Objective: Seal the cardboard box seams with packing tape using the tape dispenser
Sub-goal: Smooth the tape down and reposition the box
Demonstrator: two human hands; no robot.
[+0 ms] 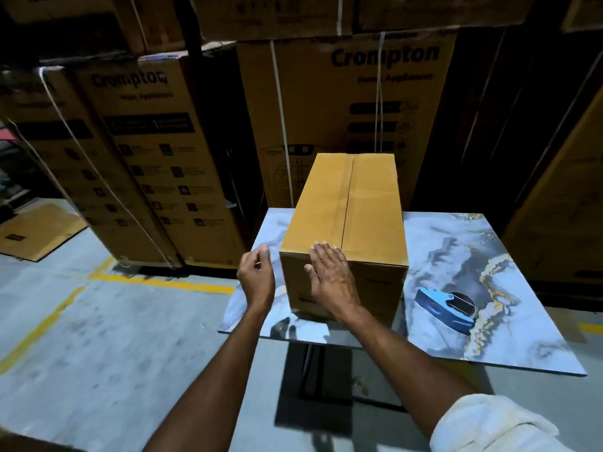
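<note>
A plain brown cardboard box (pixel 355 203) stands on the marble-patterned table (pixel 456 262), its top flaps closed with a seam running lengthwise down the middle. My right hand (pixel 329 278) lies flat with fingers spread over the box's near top edge and front face. My left hand (pixel 256 275) hovers just left of the box's near corner, fingers loosely curled, holding nothing. The blue tape dispenser (pixel 447 305) with a dark roll lies on the table to the right of the box, apart from both hands.
Tall stacked printed cartons (pixel 156 151) with white straps stand behind and to the left of the table. A flat cardboard piece (pixel 36 233) lies on the grey floor at left. Yellow floor lines (pixel 156 282) run beside the table.
</note>
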